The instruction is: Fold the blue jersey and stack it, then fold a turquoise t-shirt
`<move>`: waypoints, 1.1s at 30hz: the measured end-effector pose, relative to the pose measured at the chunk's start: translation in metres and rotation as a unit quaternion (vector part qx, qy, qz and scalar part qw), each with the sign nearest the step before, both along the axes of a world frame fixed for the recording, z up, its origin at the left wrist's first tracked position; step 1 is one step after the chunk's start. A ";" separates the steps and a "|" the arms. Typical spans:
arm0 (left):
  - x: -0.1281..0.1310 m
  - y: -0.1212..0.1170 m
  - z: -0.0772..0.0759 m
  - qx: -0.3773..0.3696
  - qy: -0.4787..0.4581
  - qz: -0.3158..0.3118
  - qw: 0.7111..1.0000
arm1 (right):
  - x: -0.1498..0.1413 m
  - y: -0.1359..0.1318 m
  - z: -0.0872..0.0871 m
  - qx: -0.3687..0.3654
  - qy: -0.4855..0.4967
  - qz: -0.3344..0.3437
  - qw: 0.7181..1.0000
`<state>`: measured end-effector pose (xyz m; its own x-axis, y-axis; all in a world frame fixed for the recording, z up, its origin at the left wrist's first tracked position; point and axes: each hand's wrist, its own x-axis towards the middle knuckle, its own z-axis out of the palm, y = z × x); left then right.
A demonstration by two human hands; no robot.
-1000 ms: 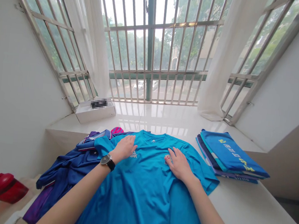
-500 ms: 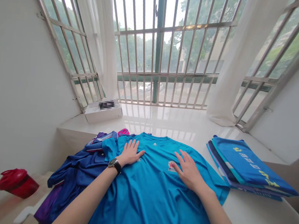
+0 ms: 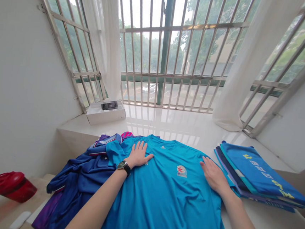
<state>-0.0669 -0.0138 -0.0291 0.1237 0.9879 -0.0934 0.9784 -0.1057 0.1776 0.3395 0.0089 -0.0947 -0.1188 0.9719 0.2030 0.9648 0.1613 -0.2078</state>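
Observation:
A bright blue T-shirt lies spread before me, neck end toward the window, with a round starfish badge on its chest. My left hand, a watch on its wrist, rests flat on the upper left chest with fingers spread. Over at the right shoulder and sleeve, my right hand lies palm down on the fabric, its fingers stretched out and close together. Creases run across the shirt between the hands and down its front.
Left of the shirt is a heap of dark blue and purple clothes. A folded clothing stack sits at right. A white box stands on the sill by the barred window. A red lidded bin is lower left.
My right hand has moved right, from beside the chest badge to the shirt's right shoulder and sleeve, uncovering the badge. The left hand stays on the upper left chest. The view has shifted slightly.

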 end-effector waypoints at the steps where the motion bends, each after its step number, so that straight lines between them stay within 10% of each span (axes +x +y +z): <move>1: 0.000 -0.001 -0.003 0.017 0.001 0.000 1.000 | 0.004 0.002 0.001 0.003 0.005 0.009 1.000; 12: 0.001 -0.007 -0.009 0.082 -0.011 -0.008 0.997 | -0.026 -0.017 0.028 0.142 0.030 0.089 0.985; 21: -0.002 -0.004 -0.008 0.097 -0.040 -0.011 0.994 | -0.096 -0.048 0.030 -0.006 -0.044 0.129 0.991; 27: -0.001 -0.019 0.023 0.159 -0.050 -0.025 0.986 | -0.091 -0.048 0.036 -0.025 -0.034 0.130 0.991; 33: -0.023 -0.089 0.068 0.164 -0.085 -0.065 0.981 | -0.091 -0.047 0.031 0.003 0.010 0.145 0.989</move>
<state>-0.0901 -0.1028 0.0394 0.2373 0.9358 0.2605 0.9120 -0.3070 0.2721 0.2483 -0.0376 -0.0637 -0.3886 0.8962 0.2140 0.8735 0.4322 -0.2239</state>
